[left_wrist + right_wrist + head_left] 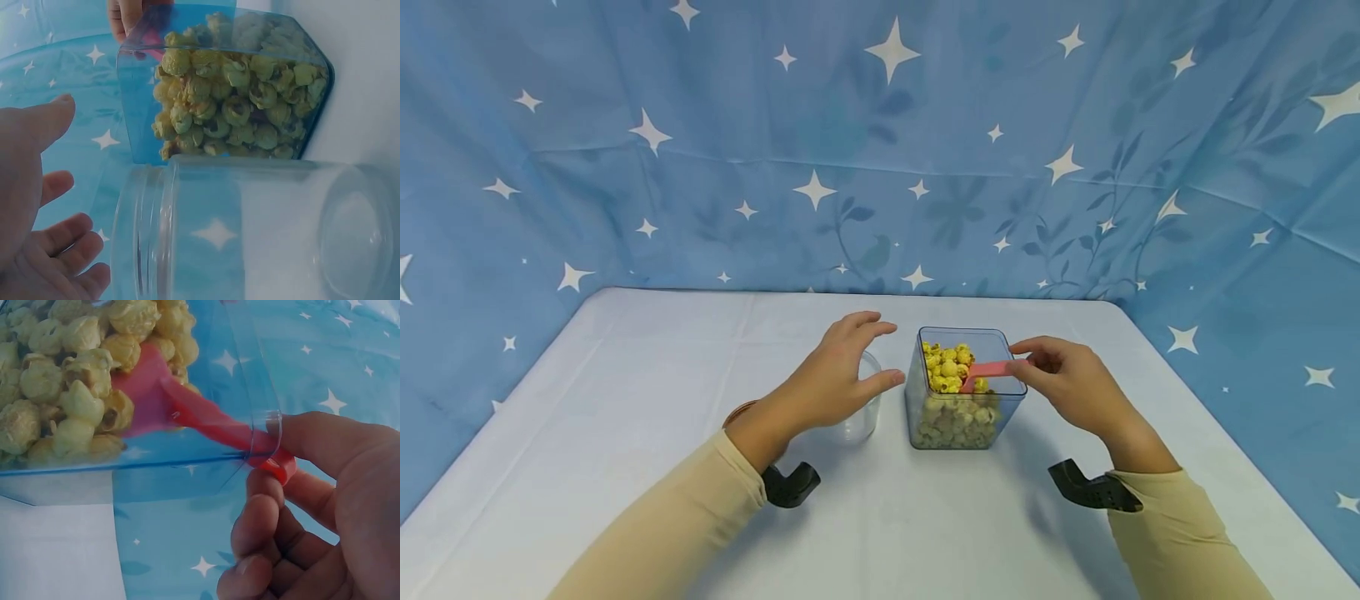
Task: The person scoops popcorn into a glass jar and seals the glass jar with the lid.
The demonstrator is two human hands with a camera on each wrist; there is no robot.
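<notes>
My right hand (1071, 383) pinches the end of a pink-red scoop's (992, 369) handle between thumb and fingers, at the rim of a clear bluish square container (992, 343). The scoop's head sits among the yellow popcorn (949, 367) inside. In the right wrist view, the scoop (212, 419) slopes down from the fingers past the container's edge. My left hand (823, 379) has its fingers spread and holds nothing. Beneath and behind it stands a clear round jar (859, 423), partly hidden in the head view. The left wrist view shows this jar (206, 231) upright, its mouth uncovered, beside the container.
A white-covered table (895, 533) carries the container and jar near its middle. Behind it hangs a blue curtain (850, 125) with white stars, which also comes down along both sides. A brown curved edge (739, 411) shows beside the left wrist.
</notes>
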